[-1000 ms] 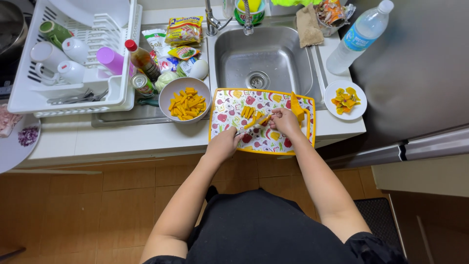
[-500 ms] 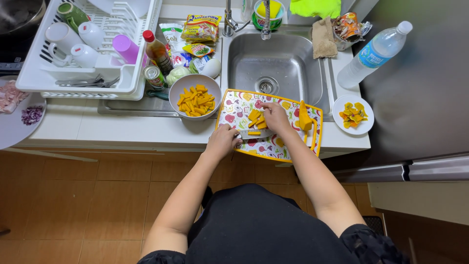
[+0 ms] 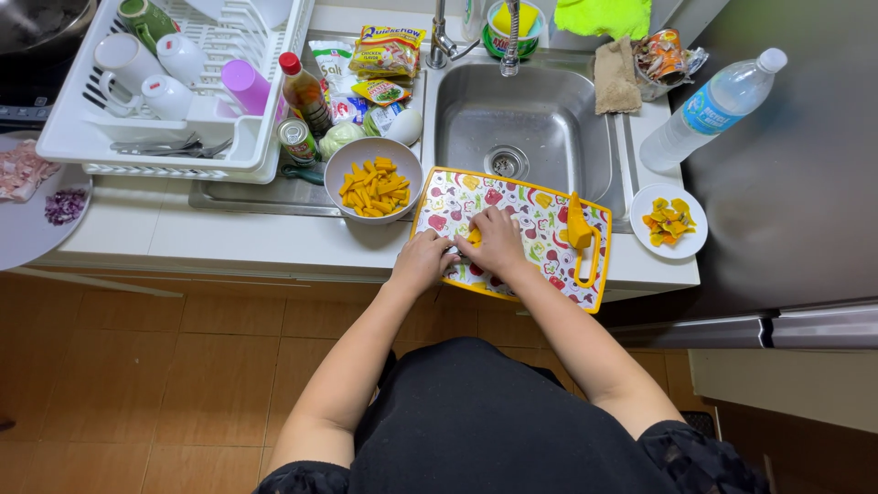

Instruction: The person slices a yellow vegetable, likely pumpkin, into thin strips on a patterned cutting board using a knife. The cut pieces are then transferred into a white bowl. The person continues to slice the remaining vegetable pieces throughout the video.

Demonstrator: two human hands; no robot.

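A yellow-rimmed cutting board point(image 3: 540, 206) with a fruit pattern lies on the counter edge in front of the sink. My left hand point(image 3: 423, 262) rests at the board's left edge, closed on a knife whose blade is mostly hidden. My right hand point(image 3: 498, 241) presses down on an orange vegetable piece point(image 3: 474, 237) in the middle of the board, fingers curled over it. A larger orange chunk point(image 3: 578, 228) lies by the board's right handle. A grey bowl point(image 3: 347, 157) of orange sticks stands just left of the board.
A steel sink point(image 3: 526, 123) lies behind the board. A small white plate point(image 3: 644, 206) of peelings and a water bottle point(image 3: 715, 108) are at the right. A white dish rack point(image 3: 174, 137), sauce bottle point(image 3: 305, 92), can point(image 3: 295, 139) and packets sit at the left.
My right hand has slid left across the board onto the orange piece, close to my left hand. The view has shifted slightly.
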